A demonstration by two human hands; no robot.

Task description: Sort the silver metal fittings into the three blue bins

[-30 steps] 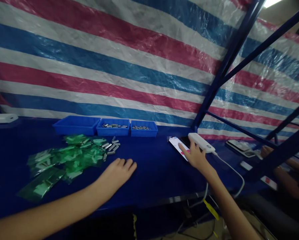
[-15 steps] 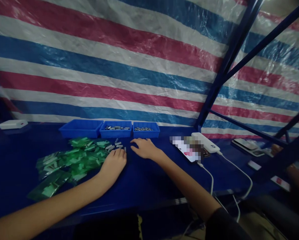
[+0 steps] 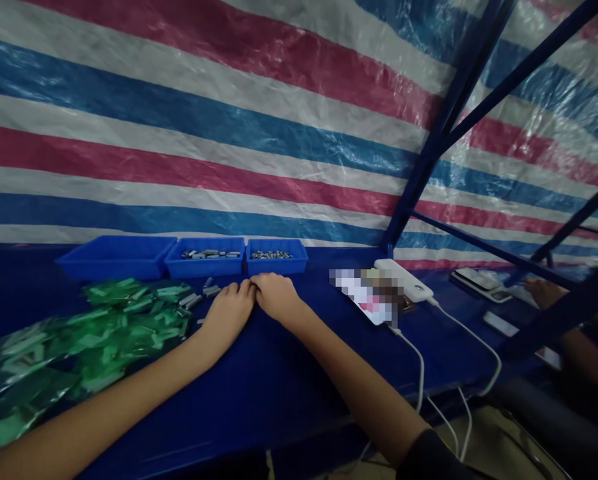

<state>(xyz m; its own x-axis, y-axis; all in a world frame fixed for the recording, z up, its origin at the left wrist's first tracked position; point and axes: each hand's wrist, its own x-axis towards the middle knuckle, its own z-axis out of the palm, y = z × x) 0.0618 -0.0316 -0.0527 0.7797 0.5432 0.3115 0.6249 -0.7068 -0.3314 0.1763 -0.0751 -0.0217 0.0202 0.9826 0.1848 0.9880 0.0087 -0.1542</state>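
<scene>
My left hand and my right hand meet over the blue tabletop, fingertips touching. Both have curled, closed fingers, and whatever lies between them is hidden. Left of my left hand are several loose small metal pieces. Beyond them spreads a pile of green plastic bags with pale strips inside. Behind my hands stand a blue bin with small metal parts and a blue bin with longer metal pieces. A larger blue bin is at their left.
On the right lie a phone and a white power bank, with white cables running over the table's front edge. A blue metal post rises behind them. Another person's hand is near a scale at far right.
My right hand has moved left and its fingers have closed, so it now meets my left hand. The view has shifted, and the bins and bags appear further left.
</scene>
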